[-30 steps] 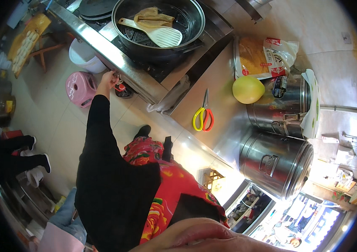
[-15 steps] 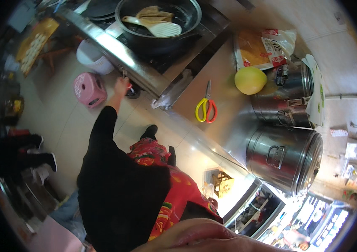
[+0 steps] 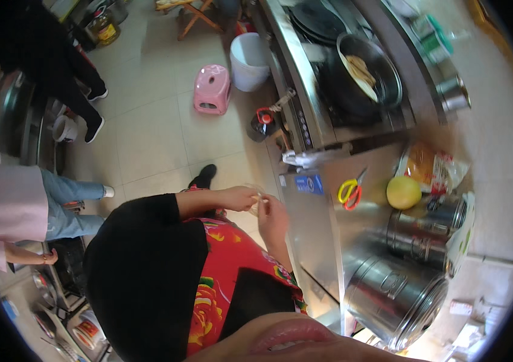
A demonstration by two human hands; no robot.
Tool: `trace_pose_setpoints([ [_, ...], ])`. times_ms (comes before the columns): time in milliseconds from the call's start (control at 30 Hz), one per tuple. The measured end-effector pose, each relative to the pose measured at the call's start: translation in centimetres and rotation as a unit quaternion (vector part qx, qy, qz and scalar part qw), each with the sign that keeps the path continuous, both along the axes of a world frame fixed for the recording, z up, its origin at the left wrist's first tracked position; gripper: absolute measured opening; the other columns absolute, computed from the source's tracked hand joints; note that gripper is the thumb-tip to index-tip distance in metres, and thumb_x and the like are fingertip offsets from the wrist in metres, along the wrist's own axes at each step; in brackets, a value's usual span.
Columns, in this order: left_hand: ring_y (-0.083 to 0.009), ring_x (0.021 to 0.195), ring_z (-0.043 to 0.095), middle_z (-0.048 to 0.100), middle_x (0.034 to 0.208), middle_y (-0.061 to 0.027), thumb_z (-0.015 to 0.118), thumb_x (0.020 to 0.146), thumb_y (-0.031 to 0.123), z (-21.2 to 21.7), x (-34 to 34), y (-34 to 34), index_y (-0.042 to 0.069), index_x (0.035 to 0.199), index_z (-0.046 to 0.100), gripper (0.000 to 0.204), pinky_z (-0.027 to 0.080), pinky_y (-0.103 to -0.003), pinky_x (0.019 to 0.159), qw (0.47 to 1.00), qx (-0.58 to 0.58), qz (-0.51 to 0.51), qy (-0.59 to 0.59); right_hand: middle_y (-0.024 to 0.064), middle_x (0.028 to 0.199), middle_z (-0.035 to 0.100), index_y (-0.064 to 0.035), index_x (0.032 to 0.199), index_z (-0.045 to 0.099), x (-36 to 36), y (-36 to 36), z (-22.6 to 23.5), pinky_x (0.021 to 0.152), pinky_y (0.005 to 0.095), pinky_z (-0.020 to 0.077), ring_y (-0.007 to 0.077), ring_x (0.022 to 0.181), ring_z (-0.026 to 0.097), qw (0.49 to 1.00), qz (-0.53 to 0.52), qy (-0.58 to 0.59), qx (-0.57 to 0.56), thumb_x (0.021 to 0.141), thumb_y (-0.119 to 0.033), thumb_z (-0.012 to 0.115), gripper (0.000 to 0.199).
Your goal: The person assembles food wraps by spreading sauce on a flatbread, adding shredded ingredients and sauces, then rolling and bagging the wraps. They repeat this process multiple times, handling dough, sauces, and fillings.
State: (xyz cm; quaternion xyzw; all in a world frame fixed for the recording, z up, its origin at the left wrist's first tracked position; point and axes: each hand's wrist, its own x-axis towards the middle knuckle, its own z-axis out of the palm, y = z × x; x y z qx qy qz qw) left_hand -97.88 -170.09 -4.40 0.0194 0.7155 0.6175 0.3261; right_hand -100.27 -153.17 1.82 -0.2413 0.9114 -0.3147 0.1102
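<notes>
In front of my red flowered apron [image 3: 211, 289], my left hand [image 3: 238, 198] and my right hand [image 3: 274, 220] meet with their fingers closed. Between the fingertips is something small and pale [image 3: 260, 196]; it is too small and blurred to name. Right of my hands, a steel counter [image 3: 323, 220] bears scissors [image 3: 350, 192] with one yellow and one red handle. A dark bottle [image 3: 261, 128] with a red top stands on the floor by the stove, beyond my hands.
A dark wok [image 3: 353, 99] sits on the stove, with a brown folded thing [image 3: 362, 71] inside. A yellow-green round fruit [image 3: 404, 192] and steel pots [image 3: 389, 295] are on the counter. A pink stool [image 3: 211, 90] and white bucket [image 3: 249, 63] stand ahead. Two other people are at left.
My left hand has come back from the red-topped bottle by the stove to the front of my apron. My right hand has come into view against it. The view has turned.
</notes>
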Motion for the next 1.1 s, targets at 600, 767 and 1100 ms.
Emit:
trace_pose_setpoints([
  [600, -0.0342, 0.142, 0.032, 0.03, 0.157, -0.0128, 0.038, 0.099, 0.059, -2.6, 1.5, -49.5, 0.019, 0.155, 0.023, 0.07, 0.037, -0.046, 0.111, 0.65, 0.456, 0.592, 0.135, 0.0072, 0.093, 0.057, -0.0119, 0.105, 0.063, -6.8, -54.9, 0.2, 0.08, 0.0411, 0.0384, 0.0274, 0.09, 0.057, 0.855, 0.445, 0.192, -0.184, 0.079, -0.017, 0.067, 0.027],
  [767, -0.0385, 0.145, 0.025, 0.019, 0.161, -0.014, 0.024, 0.1, 0.062, -1.1, -2.0, -58.3, 0.023, 0.157, 0.013, 0.07, 0.03, -0.049, 0.116, 0.576, 0.503, 0.619, 0.181, 0.0135, 0.087, 0.06, -0.0072, 0.088, 0.059, -10.2, -66.8, -2.2, 0.07, 0.0459, 0.0455, 0.0329, 0.084, 0.06, 0.87, 0.467, 0.075, -0.14, 0.079, -0.015, 0.064, 0.013],
  [1100, -0.0267, 0.142, 0.032, 0.027, 0.159, -0.0123, 0.024, 0.107, 0.04, -0.8, -20.4, -80.0, 0.022, 0.157, 0.016, 0.054, 0.026, -0.041, 0.118, 0.607, 0.413, 0.664, 0.144, 0.0159, 0.087, 0.059, -0.0056, 0.1, 0.056, -29.9, -91.2, -4.3, 0.07, 0.0468, 0.0497, 0.0381, 0.082, 0.061, 0.9, 0.427, 0.014, -0.088, 0.08, -0.013, 0.063, 0.022],
])
